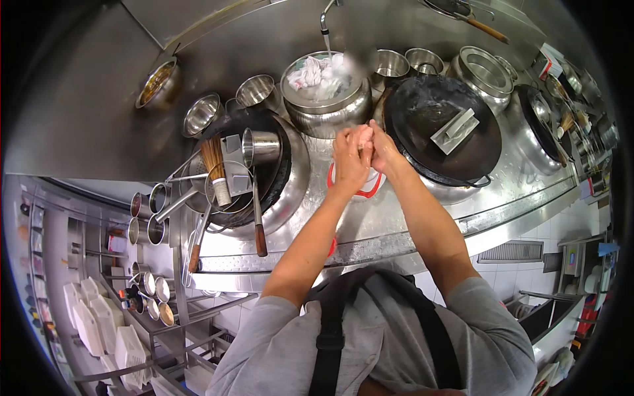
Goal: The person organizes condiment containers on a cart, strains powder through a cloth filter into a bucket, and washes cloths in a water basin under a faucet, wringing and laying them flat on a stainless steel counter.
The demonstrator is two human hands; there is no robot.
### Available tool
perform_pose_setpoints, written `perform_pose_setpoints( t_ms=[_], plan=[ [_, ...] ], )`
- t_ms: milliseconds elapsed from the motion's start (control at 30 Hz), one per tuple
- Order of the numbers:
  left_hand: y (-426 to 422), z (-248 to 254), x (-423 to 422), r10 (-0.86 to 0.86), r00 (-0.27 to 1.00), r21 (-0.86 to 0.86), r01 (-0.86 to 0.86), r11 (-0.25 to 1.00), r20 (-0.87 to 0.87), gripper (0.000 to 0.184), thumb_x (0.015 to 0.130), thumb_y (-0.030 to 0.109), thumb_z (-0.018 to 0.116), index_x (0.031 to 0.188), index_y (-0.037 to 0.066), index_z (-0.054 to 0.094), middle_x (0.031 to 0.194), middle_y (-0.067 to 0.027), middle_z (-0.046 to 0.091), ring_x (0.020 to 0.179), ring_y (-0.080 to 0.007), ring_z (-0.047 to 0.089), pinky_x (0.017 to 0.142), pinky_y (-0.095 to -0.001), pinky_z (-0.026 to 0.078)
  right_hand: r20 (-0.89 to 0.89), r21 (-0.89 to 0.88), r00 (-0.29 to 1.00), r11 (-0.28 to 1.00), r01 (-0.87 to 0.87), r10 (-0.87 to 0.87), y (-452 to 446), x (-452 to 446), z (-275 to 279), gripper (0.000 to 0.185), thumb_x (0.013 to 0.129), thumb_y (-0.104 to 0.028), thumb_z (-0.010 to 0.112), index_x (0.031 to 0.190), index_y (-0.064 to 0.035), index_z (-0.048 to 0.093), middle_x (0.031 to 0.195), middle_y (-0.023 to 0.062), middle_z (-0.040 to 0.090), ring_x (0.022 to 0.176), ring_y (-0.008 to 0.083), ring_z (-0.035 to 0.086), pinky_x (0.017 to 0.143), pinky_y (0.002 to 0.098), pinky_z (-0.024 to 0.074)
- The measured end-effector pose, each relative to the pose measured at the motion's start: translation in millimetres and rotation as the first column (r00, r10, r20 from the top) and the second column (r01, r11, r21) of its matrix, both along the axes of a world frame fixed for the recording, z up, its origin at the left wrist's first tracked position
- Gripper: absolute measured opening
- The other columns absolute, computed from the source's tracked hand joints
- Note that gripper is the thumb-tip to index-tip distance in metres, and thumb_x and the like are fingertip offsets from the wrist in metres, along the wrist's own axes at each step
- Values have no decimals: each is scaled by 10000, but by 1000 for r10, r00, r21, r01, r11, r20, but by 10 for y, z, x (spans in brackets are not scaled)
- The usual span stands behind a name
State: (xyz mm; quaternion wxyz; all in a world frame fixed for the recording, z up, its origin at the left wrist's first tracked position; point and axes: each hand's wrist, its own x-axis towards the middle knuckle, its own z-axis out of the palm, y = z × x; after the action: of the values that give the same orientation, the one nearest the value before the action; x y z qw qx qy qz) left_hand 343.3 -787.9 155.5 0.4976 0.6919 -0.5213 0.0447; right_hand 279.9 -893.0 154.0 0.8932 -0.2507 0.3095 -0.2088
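Observation:
My left hand [350,158] and my right hand [385,150] are pressed together, closed around something small and pinkish that the fingers mostly hide. Directly beneath them is a container with a red rim [368,193], largely covered by my hands. Just beyond stands a big steel pot [327,119] with a wet white cloth [316,74] bunched at its top. A tap [324,26] runs water onto the cloth.
To the right, a wok [422,112] holds a flat metal tool with a handle [456,131]. On the left, another wok carries a bamboo brush [214,165], a steel saucepan [261,146] and strainers. Steel pots [389,64] line the back. A wet steel counter [356,231] lies before me.

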Motion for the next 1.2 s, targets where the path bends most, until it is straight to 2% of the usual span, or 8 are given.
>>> perform_pose_setpoints(
  t_ms=[100, 200, 400, 567, 800, 900, 1000, 1200],
  plan=[
    [-36, -85, -93, 110, 994, -52, -108, 993, 22, 481, 972, 364, 603, 1307, 29, 523, 1213, -258, 568, 1145, -416, 543, 942, -480, 459, -37, -26, 992, 993, 118, -119, 21, 57, 23, 387, 1032, -396, 479, 1065, -30, 602, 1018, 131, 662, 884, 278, 674, 832, 446, 580],
    [-44, 95, -109, 39, 819, 23, -31, 999, -572, 488, 962, 398, 623, 1220, -7, 538, 1111, -270, 621, 1024, -451, 585, 916, -492, 458, -76, -54, 980, 982, 183, -186, 133, 119, 89, 307, 993, -285, 511, 1007, -2, 628, 960, 122, 663, 840, 249, 668, 785, 410, 578],
    [-383, 33, 102, 371, 816, 100, -366, 925, -443, 502, 896, 467, 702, 957, -26, 624, 939, -262, 683, 876, -437, 649, 794, -461, 496, -102, -336, 942, 903, 269, -319, 9, 399, -98, 352, 968, -255, 515, 955, 69, 650, 908, 111, 658, 759, 204, 629, 674, 369, 525],
    [-494, 229, 281, 198, 872, -136, -285, 949, -448, 428, 959, 433, 629, 935, 6, 651, 853, -246, 672, 818, -419, 649, 767, -479, 492, -75, -498, 954, 840, 216, -289, -176, 603, -41, 303, 987, -265, 528, 932, 8, 647, 877, 65, 650, 779, 176, 619, 699, 362, 505],
    [-1120, 314, 1278, 173, 949, -58, -194, 979, -265, 389, 986, 416, 583, 1009, 30, 626, 932, -261, 669, 853, -436, 638, 774, -488, 485, -209, -939, 900, -178, -294, -382, -1180, 1253, 266, 507, 1003, -340, 447, 832, 90, 654, 870, 316, 666, 821, 470, 652, 728, 482, 500],
    [-1527, 272, 1916, 71, 808, 34, -63, 997, -584, 437, 901, 384, 705, 1138, 24, 633, 1031, -252, 679, 948, -390, 650, 873, -460, 492, -248, -958, 916, -63, -281, -316, -1682, 1622, 421, 461, 990, -365, 503, 929, 56, 681, 882, 292, 678, 851, 437, 673, 771, 474, 514],
    [-1766, 88, 2404, 265, 908, 153, -226, 962, -325, 494, 878, 301, 726, 1283, 47, 598, 1253, -222, 624, 1137, -377, 598, 986, -437, 462, -297, -955, 918, 100, -281, -264, -2101, 1992, 318, 418, 949, -375, 592, 1031, 21, 695, 881, 269, 688, 915, 403, 692, 837, 471, 521],
    [-2054, -408, 2881, 246, 961, 453, -276, 848, 124, 653, 898, 208, 640, 1513, 180, 424, 1639, -134, 214, 1461, -401, 277, 1127, -656, 270, -493, -620, 691, -344, -705, -529, -2381, 2566, -788, 566, 919, -433, 620, 1413, -166, 559, 1492, 232, 462, 1233, 386, 586, 1057, 456, 446]
  ],
)
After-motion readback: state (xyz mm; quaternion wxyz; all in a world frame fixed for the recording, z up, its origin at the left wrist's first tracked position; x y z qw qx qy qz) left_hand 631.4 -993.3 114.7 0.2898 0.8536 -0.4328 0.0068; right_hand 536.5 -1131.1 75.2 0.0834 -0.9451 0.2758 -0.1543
